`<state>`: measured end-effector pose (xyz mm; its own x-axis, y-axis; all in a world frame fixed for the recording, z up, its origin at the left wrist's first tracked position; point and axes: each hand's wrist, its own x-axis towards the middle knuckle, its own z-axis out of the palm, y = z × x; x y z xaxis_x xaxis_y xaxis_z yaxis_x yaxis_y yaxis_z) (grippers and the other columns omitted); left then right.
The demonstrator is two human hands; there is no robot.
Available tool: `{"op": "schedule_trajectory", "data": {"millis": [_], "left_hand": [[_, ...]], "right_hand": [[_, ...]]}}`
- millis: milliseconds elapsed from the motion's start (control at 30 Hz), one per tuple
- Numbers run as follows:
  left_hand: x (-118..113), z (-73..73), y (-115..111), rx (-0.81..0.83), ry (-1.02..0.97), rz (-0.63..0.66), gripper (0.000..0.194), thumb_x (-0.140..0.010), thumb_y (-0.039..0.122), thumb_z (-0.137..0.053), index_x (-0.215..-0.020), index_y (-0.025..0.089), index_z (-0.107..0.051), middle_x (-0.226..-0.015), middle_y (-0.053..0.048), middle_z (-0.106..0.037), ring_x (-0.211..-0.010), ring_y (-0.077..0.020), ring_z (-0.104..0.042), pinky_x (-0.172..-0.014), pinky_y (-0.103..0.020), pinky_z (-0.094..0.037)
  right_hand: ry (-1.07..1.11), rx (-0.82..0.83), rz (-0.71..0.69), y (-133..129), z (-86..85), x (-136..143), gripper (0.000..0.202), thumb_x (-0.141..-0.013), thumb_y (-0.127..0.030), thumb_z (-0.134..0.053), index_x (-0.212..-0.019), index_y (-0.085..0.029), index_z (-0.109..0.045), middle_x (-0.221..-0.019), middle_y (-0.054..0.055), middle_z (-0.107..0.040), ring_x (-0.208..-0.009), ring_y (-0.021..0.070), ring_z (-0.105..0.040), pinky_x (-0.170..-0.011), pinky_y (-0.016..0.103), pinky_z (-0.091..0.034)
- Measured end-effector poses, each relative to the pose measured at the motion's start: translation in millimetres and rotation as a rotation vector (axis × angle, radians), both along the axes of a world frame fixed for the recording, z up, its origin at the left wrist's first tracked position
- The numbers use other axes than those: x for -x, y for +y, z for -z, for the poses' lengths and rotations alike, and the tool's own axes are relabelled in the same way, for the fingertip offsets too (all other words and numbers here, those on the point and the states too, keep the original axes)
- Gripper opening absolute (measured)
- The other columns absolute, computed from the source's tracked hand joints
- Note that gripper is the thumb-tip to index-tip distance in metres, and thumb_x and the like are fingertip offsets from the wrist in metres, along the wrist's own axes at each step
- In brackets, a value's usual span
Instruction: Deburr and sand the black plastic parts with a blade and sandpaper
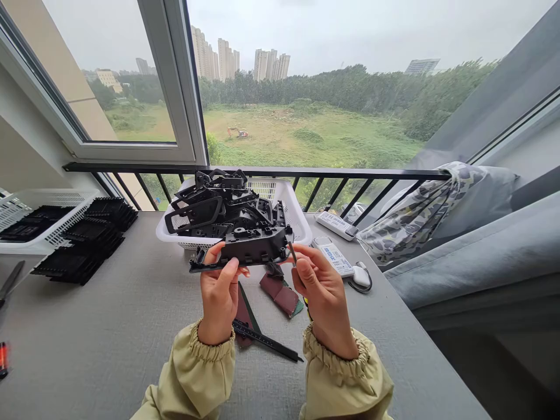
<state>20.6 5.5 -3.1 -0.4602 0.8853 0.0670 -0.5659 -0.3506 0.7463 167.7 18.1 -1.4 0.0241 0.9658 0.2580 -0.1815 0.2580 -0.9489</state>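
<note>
My left hand (221, 294) is closed on a long black molded plastic part (251, 248), thumb in front and fingers behind. The part is held up in front of the basket, its clips and posts showing along the edges. My right hand (321, 286) pinches a slim tool with a grey metal blade (292, 254); a bit of yellow and black shows below the palm, and its exact kind is hidden. The blade's tip is at the right end of the part; whether it touches I cannot tell. Behind stands a white plastic basket (301, 224) heaped with black plastic parts (210, 204).
Beneath my hands lie a black caliper (273, 345) and folded reddish-brown sandpaper (280, 294). White boxy devices (335, 256) and a white charger with cable (361, 275) sit right. Leftward are stacked black parts (94, 233), a white basket (65, 201) and a knife (11, 283).
</note>
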Motion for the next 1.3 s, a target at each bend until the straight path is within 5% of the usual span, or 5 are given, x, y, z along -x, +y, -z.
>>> {"op": "schedule_trajectory", "data": {"millis": [167,767,967,1100,1300], "left_hand": [[2,-0.8,0,0.005,-0.067,0.078,0.023,-0.064,0.017,-0.076,-0.085,0.021,-0.07,-0.077,0.002,-0.073,-0.057,-0.0111,-0.067,-0.054,-0.021,-0.057],[1,4.8,-6,0.032,0.013,0.3,0.017,-0.063,0.025,-0.085,-0.078,0.021,-0.078,-0.077,-0.002,-0.077,-0.067,-0.0201,-0.073,-0.07,-0.034,-0.063],[2,11.9,-3,-0.027,0.062,0.201,0.021,-0.066,0.034,-0.084,-0.085,0.025,-0.078,-0.087,-0.001,-0.077,-0.078,-0.0223,-0.073,-0.08,-0.04,-0.063],[6,23.3,-3,-0.008,0.158,0.091,0.02,-0.068,0.034,-0.083,-0.085,0.023,-0.078,-0.084,-0.002,-0.077,-0.083,-0.0217,-0.072,-0.093,-0.04,-0.057],[14,37.8,-3,-0.04,0.382,0.046,0.022,-0.07,0.037,-0.081,-0.086,0.022,-0.077,-0.085,-0.003,-0.076,-0.085,-0.0218,-0.071,-0.094,-0.038,-0.054]], "right_hand": [[-0.025,0.019,-0.033,0,1.4,2,0.042,-0.083,-0.057,-0.064,-0.101,-0.019,-0.067,-0.057,-0.007,-0.037,-0.044,0.0064,-0.025,-0.039,0.021,-0.017],[-0.11,0.003,-0.096,-1,0.2,2,0.045,-0.082,-0.06,-0.064,-0.101,-0.019,-0.07,-0.047,-0.009,-0.03,-0.041,0.0068,-0.023,-0.038,0.021,-0.018],[-0.113,-0.092,-0.061,-2,0.6,-2,0.031,-0.086,-0.049,-0.065,-0.101,-0.023,-0.073,-0.075,0.0,-0.062,-0.043,0.0045,-0.031,-0.038,0.021,-0.025],[-0.332,-0.144,-0.149,-6,-3.0,-7,0.026,-0.09,-0.042,-0.061,-0.098,-0.02,-0.074,-0.064,0.0,-0.064,-0.05,0.0103,-0.049,-0.047,0.022,-0.04],[-0.59,-0.249,-0.231,-6,-4.6,-7,0.024,-0.093,-0.034,-0.057,-0.101,-0.018,-0.073,-0.089,0.006,-0.076,-0.075,0.0172,-0.068,-0.069,0.024,-0.053]]}}
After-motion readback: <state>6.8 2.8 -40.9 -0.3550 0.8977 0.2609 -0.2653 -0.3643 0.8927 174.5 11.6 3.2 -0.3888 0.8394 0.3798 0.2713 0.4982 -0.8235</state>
